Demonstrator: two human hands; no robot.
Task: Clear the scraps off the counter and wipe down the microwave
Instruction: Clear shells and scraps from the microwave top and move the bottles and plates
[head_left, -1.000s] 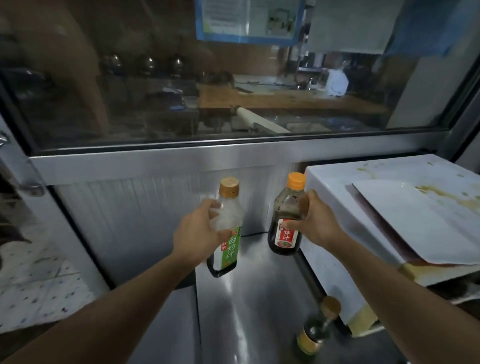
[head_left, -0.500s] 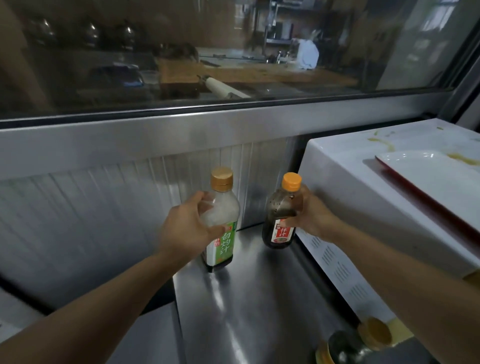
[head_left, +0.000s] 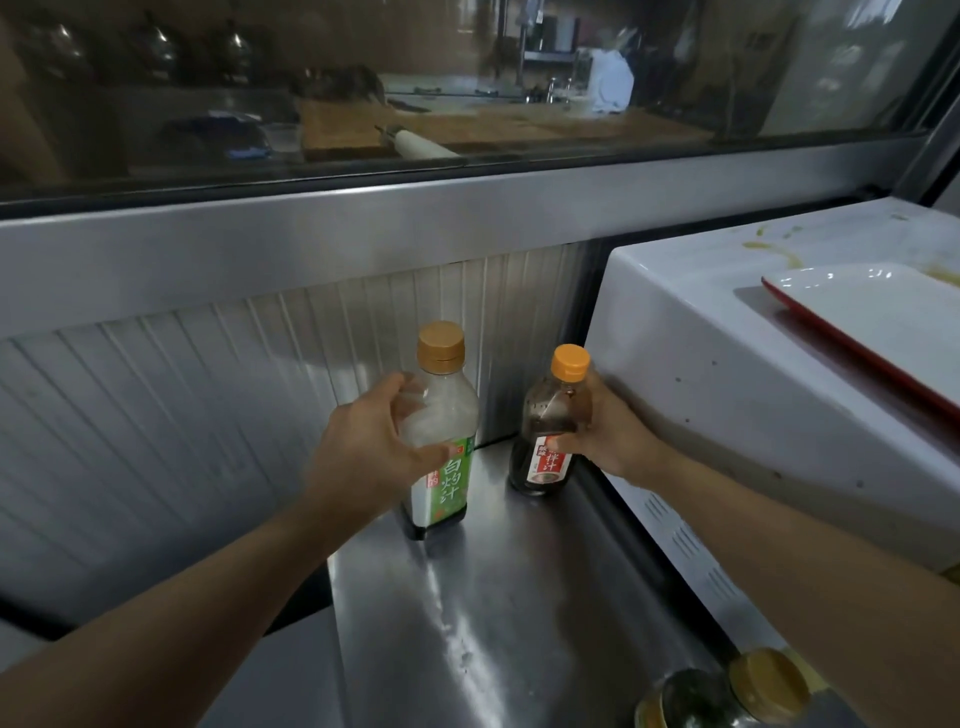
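Steel counter (head_left: 519, 613): left hand (head_left: 371, 452), right hand (head_left: 613, 441) fingers gripping bottles beside microwave (head_left: 727, 395) edge.

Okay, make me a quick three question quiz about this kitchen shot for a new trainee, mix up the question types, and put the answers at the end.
1. True or false: the left hand grips the green-labelled bottle, and the right hand grips the red-labelled bottle.
2. Multiple choice: the white tray with the red rim lies
A. on the steel counter
B. on top of the microwave
C. behind the window glass
3. Fill in: the yellowish stains are on the microwave's ____ surface.

Key: 1 true; 2 B; 3 top
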